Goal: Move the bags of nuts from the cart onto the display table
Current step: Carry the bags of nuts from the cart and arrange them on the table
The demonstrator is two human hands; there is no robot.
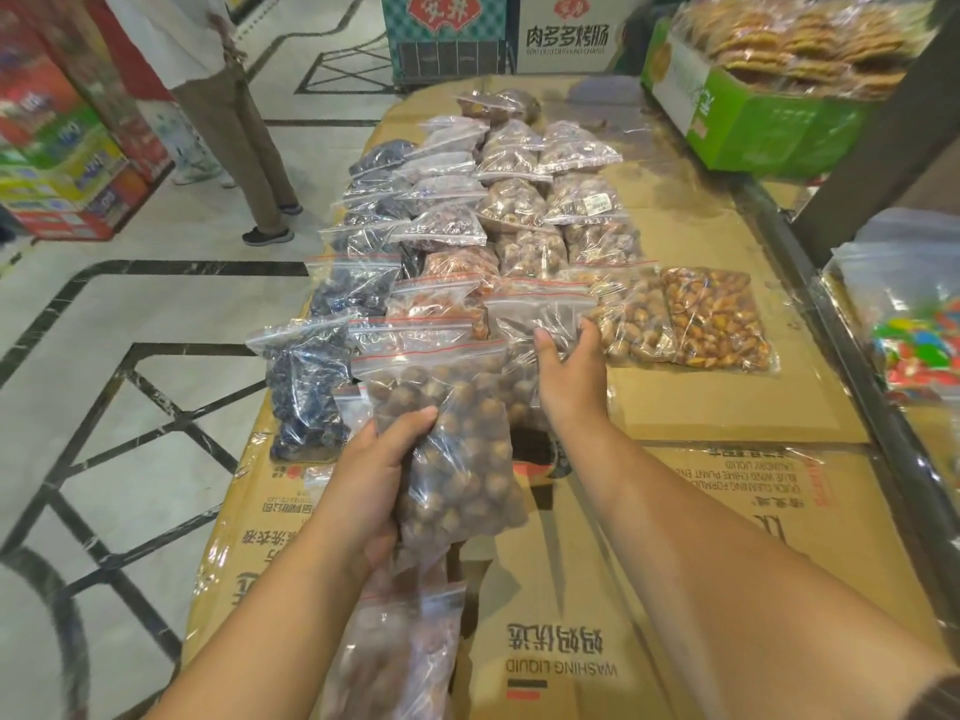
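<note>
My left hand (382,475) grips a clear zip bag of round brown nuts (457,449) above the near part of the cardboard-covered display table (727,407). A second bag of nuts (400,662) hangs below that hand. My right hand (571,371) holds the near end of another clear bag (540,317) lying in the rows, thumb on top and fingers curled round its right edge. Several bags of nuts and dark dried fruit lie in rows across the table, among them a bag of orange-brown nuts (717,319) at the right. The cart is out of view.
A green box of flat cakes (769,111) stands at the table's far right. Bags of coloured sweets (914,335) lie on a shelf at the right, behind a metal rail (831,314). A person's legs (244,142) stand on the tiled floor at left.
</note>
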